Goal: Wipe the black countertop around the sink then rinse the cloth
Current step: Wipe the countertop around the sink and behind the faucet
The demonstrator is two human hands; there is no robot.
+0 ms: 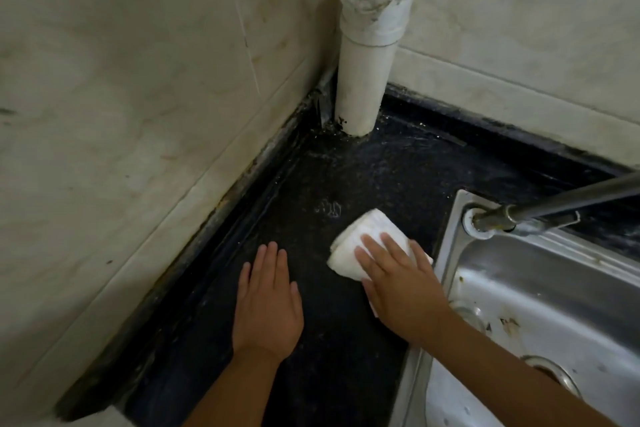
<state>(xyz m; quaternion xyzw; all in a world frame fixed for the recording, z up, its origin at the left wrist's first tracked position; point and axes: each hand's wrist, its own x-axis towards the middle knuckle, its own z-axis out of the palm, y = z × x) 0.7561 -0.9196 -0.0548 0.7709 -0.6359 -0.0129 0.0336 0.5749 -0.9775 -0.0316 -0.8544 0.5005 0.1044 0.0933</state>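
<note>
**Wiping beside the sink, cloth under a flat palm**

Bracing nearest the camera, the left hand (268, 302) lies flat and empty on the black countertop (346, 357), probably for balance. The right hand (398, 281), fingers straight, presses the folded white cloth (356, 239) just beside the sink (446, 253) rim, likely to spread pressure. Beyond, a smear (329, 208) awaits; the pipe (363, 80) fills the far corner.

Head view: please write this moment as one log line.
phase: wiping | right hand: presses white cloth on black countertop | left hand: flat on countertop | rinse: not yet
</note>
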